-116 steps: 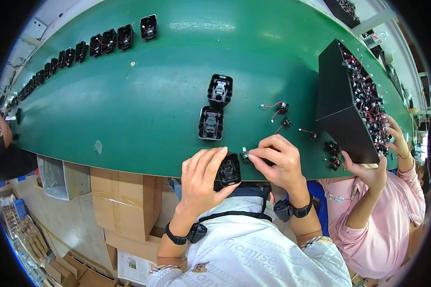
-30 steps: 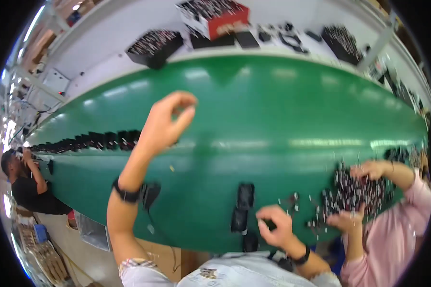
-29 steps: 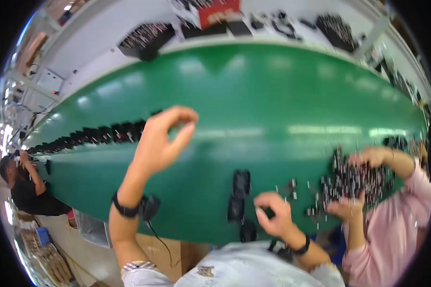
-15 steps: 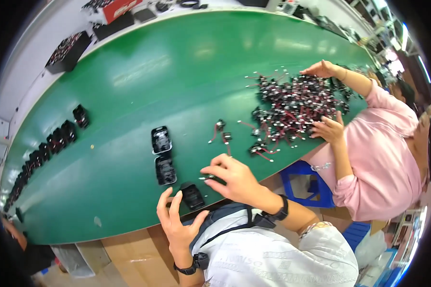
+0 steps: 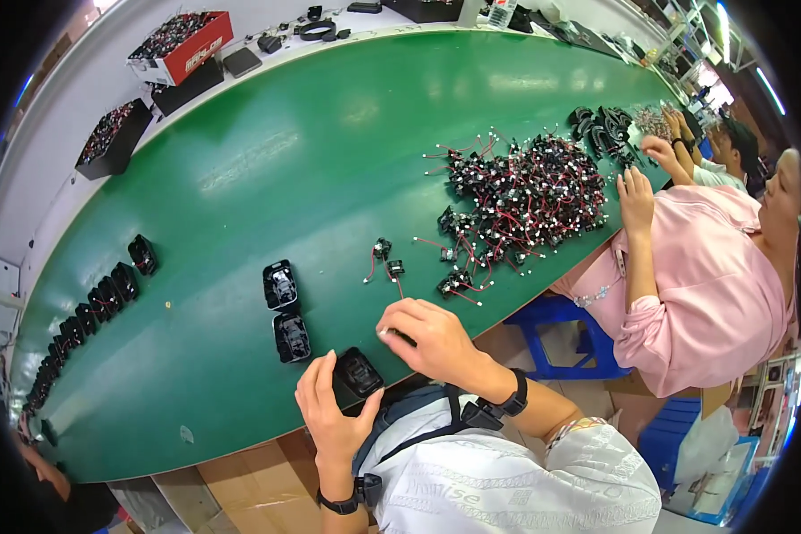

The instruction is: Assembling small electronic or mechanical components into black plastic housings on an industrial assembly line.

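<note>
A black plastic shell (image 5: 359, 372) lies at the table's near edge, its hollow side up. My left hand (image 5: 331, 411) bends round it, fingertips at its left side and thumb at its lower right corner. Just right of the shell, my right hand (image 5: 429, 340) is closed in a pinch on a small part; only a whitish tip shows, the rest hidden by my fingers. Beyond my hands stand two more black shells, one (image 5: 291, 336) nearer and one (image 5: 279, 285) farther. Past my right hand lie a few small black wired parts (image 5: 394, 266) with red leads.
A big heap of black wired parts (image 5: 543, 191) covers the right of the green table (image 5: 240, 196). A co-worker in pink (image 5: 694, 276) sits beside it on a blue stool (image 5: 556, 343). A row of black shells (image 5: 98, 307) runs along the left. Filled boxes (image 5: 116, 138) stand beyond the far edge.
My left fingers have come in closer round the shell. My right hand stays pinched near it. The co-worker's hands have drawn back from the heap, and my view has shifted.
</note>
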Available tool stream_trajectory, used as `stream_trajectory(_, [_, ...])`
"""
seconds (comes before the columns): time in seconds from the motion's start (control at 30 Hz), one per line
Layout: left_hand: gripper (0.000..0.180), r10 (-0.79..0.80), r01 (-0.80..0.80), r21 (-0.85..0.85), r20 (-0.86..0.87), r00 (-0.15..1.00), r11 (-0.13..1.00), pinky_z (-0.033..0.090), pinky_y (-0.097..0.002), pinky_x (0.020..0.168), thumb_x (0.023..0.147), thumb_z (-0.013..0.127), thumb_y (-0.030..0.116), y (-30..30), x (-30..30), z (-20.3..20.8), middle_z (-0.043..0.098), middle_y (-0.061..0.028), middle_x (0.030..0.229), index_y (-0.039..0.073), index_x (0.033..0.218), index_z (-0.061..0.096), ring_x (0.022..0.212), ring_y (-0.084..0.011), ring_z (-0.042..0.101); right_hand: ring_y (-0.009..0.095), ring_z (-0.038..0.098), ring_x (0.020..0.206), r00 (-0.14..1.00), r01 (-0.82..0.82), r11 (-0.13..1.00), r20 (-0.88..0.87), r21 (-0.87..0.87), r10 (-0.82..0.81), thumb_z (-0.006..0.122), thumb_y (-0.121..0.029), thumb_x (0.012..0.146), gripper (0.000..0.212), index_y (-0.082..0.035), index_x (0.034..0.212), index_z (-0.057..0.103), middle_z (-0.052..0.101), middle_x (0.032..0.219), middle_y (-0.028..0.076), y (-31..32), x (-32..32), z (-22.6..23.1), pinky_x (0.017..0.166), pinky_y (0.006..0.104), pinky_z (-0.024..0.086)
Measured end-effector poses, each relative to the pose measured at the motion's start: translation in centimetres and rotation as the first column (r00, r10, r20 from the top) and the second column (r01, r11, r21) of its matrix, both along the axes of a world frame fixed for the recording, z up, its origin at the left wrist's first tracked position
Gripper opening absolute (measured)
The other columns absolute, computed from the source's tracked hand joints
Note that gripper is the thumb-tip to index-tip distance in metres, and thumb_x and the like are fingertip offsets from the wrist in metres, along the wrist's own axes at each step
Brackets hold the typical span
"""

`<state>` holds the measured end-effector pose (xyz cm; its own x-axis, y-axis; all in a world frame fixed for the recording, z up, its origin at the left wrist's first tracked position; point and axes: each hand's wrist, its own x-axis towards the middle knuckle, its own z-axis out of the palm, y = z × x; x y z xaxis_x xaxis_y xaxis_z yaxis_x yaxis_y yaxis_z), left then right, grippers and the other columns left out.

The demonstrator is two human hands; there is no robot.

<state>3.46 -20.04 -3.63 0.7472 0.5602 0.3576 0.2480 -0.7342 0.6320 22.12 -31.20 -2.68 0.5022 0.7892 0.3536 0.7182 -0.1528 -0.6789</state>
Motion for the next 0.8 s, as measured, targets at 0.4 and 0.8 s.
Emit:
stream_trajectory(0.4, [0.088, -0.014, 0.015, -0.024, 0.036, 0.999, 1.0, 0.042, -0.0433, 0.103, 0.067, 0.093, 0.02, 0.5, 0.3, -0.3, 0.065, -0.0144, 0.136, 0.004, 0.143, 0.052, 0.126, -0.0342, 0.061, 0.026, 0.073, 0.087, 0.988, 0.007, 1.0, -0.155, 0.02, -0.004, 0.08, 0.0, 0.082, 0.015, -0.002, 0.096, 0.076, 0.074, 0.101, 0.01, -1.3, 0.7, 0.1, 0.074, 0.0332, 0.059])
stream_trajectory(0.8, [0.088, -0.158, 0.216, -0.277, 0.22, 0.963, 0.936, 0.054, -0.0405, 0.095, 0.065, 0.092, 0.012, 1.0, 0.4, 1.4, 0.06, -0.0206, 0.133, -0.001, 0.143, 0.055, 0.118, -0.0339, 0.063, 0.027, 0.071, 0.09, 0.953, -0.255, 0.954, -0.123, 0.158, 0.276, 0.085, 0.004, 0.068, 0.025, -0.007, 0.09, 0.078, 0.075, 0.104, 0.008, -1.4, -0.4, 3.5, 0.077, 0.0359, 0.058])
